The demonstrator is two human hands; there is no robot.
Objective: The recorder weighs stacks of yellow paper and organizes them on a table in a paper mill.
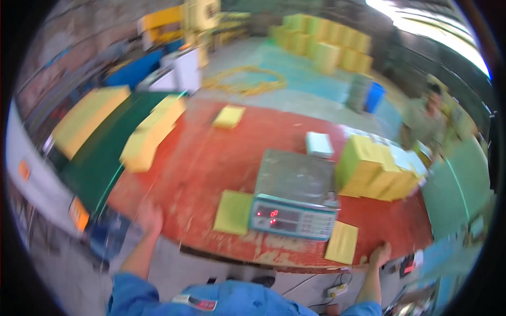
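Blurred by motion, my left hand [150,217] is at the left front edge of the red table [195,158]; its fingers are smeared and nothing shows in it. My right hand [380,254] rests at the front right edge with its fingers on the tabletop, apparently empty. Left of it lies a flat yellow paper piece [342,243]. A digital scale [295,195] with a bare metal pan and lit red display stands between my hands. Another yellow-green paper piece [233,212] lies against its left side.
Right of the scale are yellow stacks [366,168] and a small white stack [319,144]. A small yellow stack [229,116] sits farther back. Yellow stacks [153,134] line a green conveyor belt [100,152] at left. A person [424,121] is beyond the right corner.
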